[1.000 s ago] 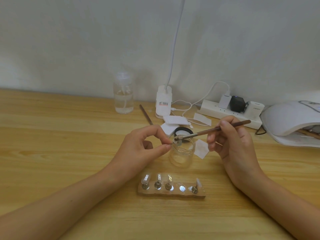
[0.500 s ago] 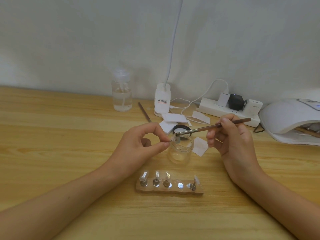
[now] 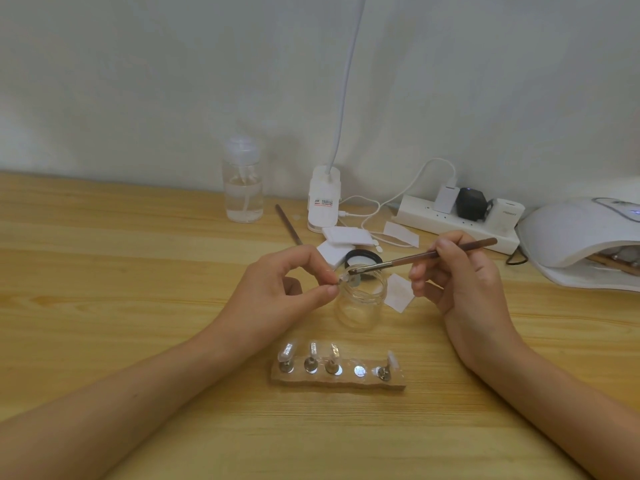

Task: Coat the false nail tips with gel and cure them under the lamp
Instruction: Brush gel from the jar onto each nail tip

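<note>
Gel coat going on one nail tip [image 3: 344,279], mid-table.
Pinched in left hand [image 3: 277,289], brush [image 3: 415,258] gripped in right hand [image 3: 464,282] (steady now); next, probably back onto stand [image 3: 346,382].

Left hand [image 3: 284,289] pinching what looks like a nail tip [image 3: 344,279] over clear jar [image 3: 362,301], right hand [image 3: 460,282] holding brush [image 3: 422,256] to it

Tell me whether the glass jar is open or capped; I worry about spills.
Open. The jar stands upright with its mouth bare, and a black lid lies on the table just behind it.
</note>
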`<state>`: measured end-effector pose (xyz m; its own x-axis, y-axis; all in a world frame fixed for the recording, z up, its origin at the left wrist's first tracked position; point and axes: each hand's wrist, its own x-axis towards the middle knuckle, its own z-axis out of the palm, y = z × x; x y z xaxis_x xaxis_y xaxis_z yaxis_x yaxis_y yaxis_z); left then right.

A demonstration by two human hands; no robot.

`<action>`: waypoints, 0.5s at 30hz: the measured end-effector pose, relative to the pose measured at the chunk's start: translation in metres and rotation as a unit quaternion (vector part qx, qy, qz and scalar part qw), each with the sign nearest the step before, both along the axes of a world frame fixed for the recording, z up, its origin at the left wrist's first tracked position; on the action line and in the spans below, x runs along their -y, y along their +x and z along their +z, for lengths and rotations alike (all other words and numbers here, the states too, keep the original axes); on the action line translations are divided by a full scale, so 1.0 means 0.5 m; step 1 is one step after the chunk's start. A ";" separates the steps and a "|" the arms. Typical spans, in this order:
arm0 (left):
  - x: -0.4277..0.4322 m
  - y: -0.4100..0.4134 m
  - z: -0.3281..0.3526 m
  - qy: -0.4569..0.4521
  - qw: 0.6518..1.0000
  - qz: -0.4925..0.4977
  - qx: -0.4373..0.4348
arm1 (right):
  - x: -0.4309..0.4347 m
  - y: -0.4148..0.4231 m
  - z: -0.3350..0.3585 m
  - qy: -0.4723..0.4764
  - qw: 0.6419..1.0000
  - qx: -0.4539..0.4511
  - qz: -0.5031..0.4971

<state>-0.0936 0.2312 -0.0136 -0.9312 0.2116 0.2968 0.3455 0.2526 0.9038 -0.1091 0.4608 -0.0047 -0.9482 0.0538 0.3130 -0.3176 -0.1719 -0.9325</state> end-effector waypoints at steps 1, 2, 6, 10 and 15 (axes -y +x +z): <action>0.000 0.001 0.001 0.001 1.000 0.000 0.002 | 0.001 0.001 0.002 -0.009 1.000 -0.004 0.006; -0.001 0.001 0.001 0.001 1.000 0.000 0.002 | 0.002 0.002 0.004 -0.010 1.000 -0.010 0.017; -0.001 0.001 0.003 -0.001 1.000 0.008 0.007 | 0.003 0.002 0.000 0.021 1.000 -0.002 0.003; -0.003 0.004 0.004 0.000 1.000 0.009 0.013 | 0.001 0.001 0.002 -0.012 1.000 -0.005 0.013; -0.003 0.003 0.004 -0.001 1.000 0.013 0.017 | 0.001 -0.002 -0.002 0.012 1.000 0.004 -0.003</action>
